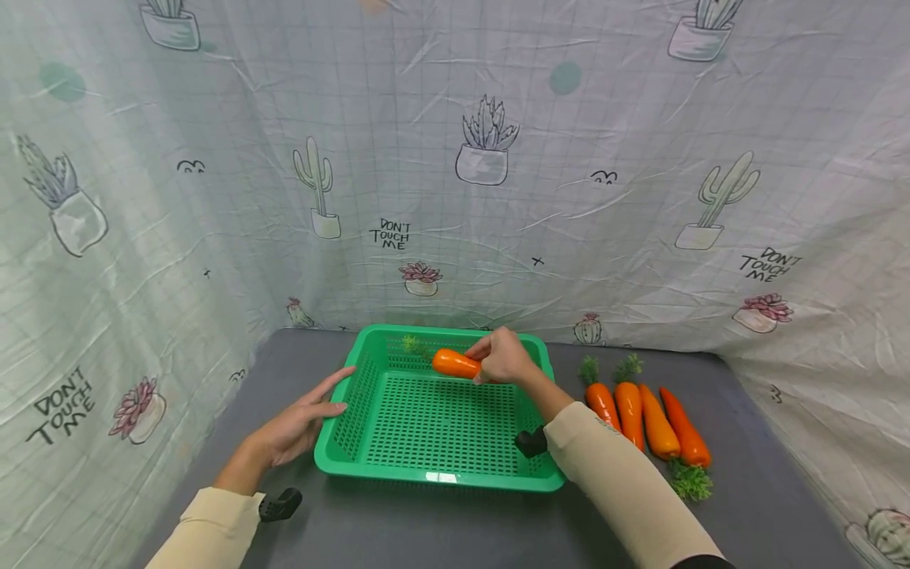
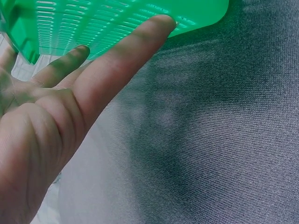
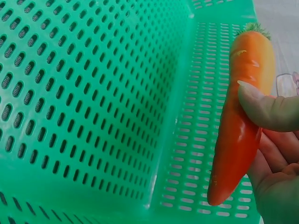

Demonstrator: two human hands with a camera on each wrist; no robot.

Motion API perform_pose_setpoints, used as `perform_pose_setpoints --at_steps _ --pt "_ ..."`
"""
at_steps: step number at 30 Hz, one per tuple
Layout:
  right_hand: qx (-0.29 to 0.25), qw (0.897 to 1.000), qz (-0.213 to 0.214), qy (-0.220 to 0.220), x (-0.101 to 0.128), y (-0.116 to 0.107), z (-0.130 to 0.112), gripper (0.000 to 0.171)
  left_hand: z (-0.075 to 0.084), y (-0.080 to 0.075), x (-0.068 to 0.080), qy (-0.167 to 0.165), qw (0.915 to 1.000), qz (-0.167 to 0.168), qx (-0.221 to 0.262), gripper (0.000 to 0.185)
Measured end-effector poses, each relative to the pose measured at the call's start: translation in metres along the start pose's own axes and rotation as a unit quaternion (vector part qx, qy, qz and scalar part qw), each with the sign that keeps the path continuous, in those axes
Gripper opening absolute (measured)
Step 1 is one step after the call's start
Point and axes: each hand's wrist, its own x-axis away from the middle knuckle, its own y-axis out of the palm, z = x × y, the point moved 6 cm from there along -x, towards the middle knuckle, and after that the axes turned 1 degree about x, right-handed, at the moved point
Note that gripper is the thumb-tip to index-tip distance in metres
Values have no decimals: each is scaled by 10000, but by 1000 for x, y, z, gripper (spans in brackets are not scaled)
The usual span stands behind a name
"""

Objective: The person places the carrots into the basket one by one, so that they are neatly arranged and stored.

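Green basket (image 1: 426, 466): perforated, on grey table (image 1: 426, 529).
Carrot (image 1: 456, 363): orange, leafy top; held above the basket's far end, over its inside.
Right hand (image 1: 505, 357): thumb and fingers curled round the carrot.
Left hand (image 1: 298, 423): fingers straight, resting against the basket's left wall, holding nothing.
Four carrots (image 1: 643, 423): in a row on the table, right of the basket.
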Motion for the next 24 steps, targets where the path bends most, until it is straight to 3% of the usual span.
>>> perform_pose_setpoints --at_steps 24 --pt "74 9999 -116 -54 -17 29 7 44 -1 -1 -1 -14 9998 107 -191 79"
